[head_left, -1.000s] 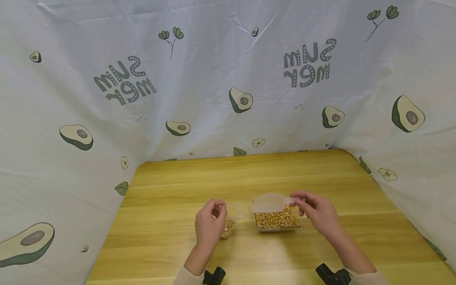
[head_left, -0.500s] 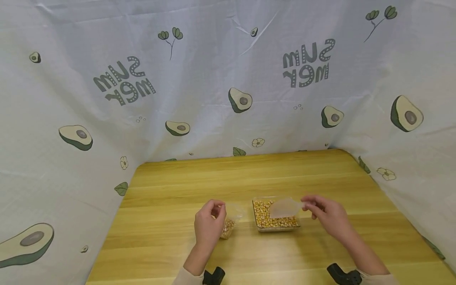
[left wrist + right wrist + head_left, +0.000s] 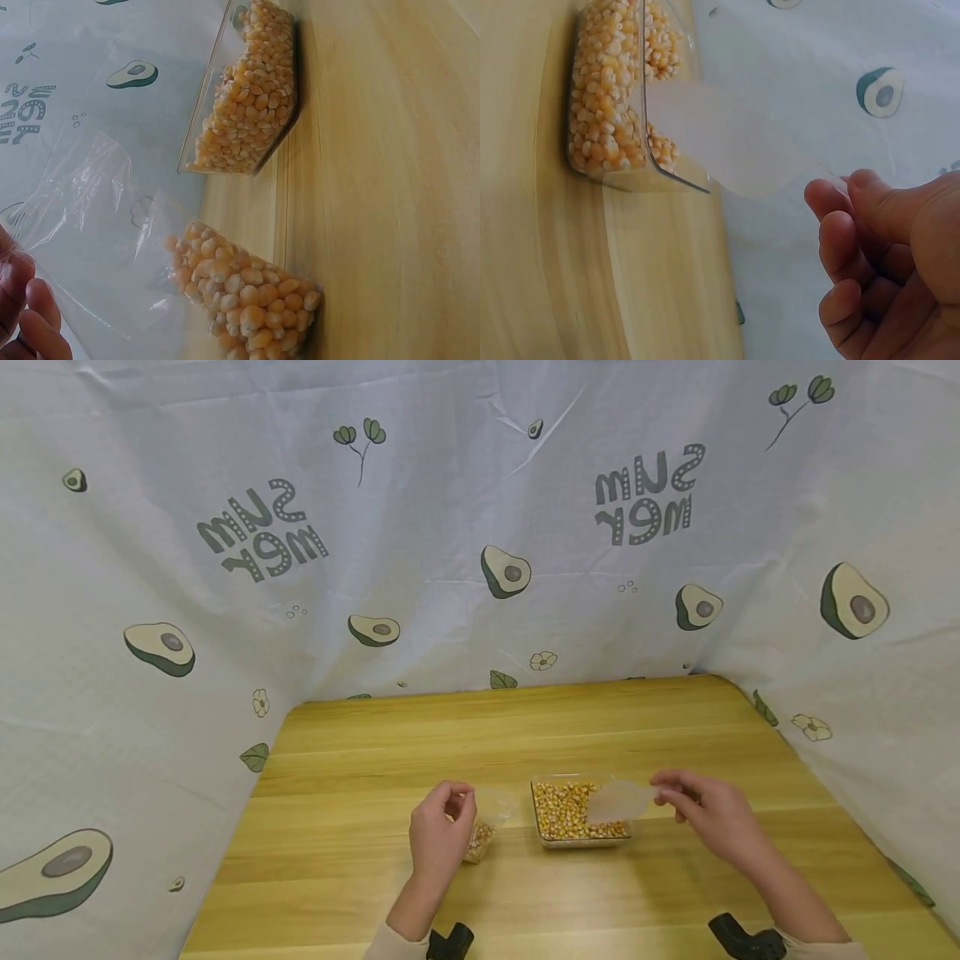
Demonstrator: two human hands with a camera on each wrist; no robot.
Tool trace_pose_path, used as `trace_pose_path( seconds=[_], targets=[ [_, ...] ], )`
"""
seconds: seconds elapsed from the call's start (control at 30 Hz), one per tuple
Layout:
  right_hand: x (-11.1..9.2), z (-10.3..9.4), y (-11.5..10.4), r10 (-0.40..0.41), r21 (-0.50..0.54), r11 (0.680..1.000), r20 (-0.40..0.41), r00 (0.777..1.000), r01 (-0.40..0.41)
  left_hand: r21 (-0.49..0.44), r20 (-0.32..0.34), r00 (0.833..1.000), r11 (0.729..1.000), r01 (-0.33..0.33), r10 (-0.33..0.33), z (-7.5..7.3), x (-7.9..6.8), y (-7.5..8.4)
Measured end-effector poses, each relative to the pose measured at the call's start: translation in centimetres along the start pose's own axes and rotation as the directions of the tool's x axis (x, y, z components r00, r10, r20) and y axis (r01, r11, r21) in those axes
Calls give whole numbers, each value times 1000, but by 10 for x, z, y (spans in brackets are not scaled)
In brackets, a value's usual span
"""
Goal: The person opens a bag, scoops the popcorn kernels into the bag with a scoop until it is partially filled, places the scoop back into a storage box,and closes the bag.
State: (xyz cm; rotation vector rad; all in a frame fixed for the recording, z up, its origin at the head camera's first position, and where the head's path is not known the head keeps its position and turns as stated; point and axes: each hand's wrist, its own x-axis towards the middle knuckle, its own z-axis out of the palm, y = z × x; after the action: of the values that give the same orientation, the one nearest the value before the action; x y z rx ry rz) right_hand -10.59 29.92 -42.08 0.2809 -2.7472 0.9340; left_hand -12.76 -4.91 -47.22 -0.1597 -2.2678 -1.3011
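My right hand (image 3: 712, 817) pinches the thin end of a translucent white scoop (image 3: 618, 802) between thumb and fingers. Its broad blade overlaps the right side of a clear rectangular container (image 3: 585, 842), and in the right wrist view the blade's end (image 3: 705, 131) reaches over the rim. Yellow corn kernels (image 3: 558, 810) fill much of the container. To the left, my left hand (image 3: 444, 827) grips the top of a clear plastic bag (image 3: 82, 255) and holds it upright. Corn kernels (image 3: 247, 300) lie in the bag's bottom, which rests on the table.
The wooden table (image 3: 420, 735) stretches out around the bag and the container. A white cloth with avocado prints (image 3: 450, 527) hangs behind and along both sides. Black wrist mounts (image 3: 452, 941) sit at both sleeves.
My right hand has moved right, drawing the scoop from above the container's back left toward its right side. My left hand and the bag have stayed in place.
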Motion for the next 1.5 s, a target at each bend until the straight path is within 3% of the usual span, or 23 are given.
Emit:
trace_pose_path(
  seconds=[0.7, 0.97, 1.27, 1.5],
  targets=[
    [-1, -11, -4, -31, -92, 995, 64, 997, 37, -13, -22, 1000, 1000, -21, 21, 1, -1, -2],
    [-2, -9, 1, -2, -81, 997, 95, 995, 10, -23, -29, 999, 999, -37, 36, 1, -1, -3],
    [-4, -3, 0, 25, -66, 998, 136, 990, -17, -3, -5, 1000, 1000, -11, 11, 0, -1, -1],
    [-5, 8, 2, -7, -45, 999, 108, 994, 12, 6, -14, 1000, 1000, -25, 25, -1, -2, -1]
  ],
)
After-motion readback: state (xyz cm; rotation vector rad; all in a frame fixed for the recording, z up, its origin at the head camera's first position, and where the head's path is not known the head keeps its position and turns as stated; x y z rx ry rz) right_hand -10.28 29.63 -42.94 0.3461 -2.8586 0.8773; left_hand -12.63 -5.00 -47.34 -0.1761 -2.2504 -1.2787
